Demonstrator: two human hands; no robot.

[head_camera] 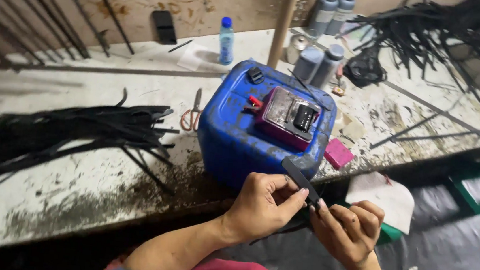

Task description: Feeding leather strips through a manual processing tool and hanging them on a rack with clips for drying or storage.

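Both hands pinch one thin flat black strip [301, 181]. The left hand [263, 203] is closed on its middle with thumb and fingers. The right hand [347, 228] grips its lower end. The strip sits between the two hands and slants up to the left, just past the front edge of the dirty white table [74, 178]. Right behind it, a big blue plastic jug [234, 134] lies near that front edge, with a small dark red box [288, 116] on top
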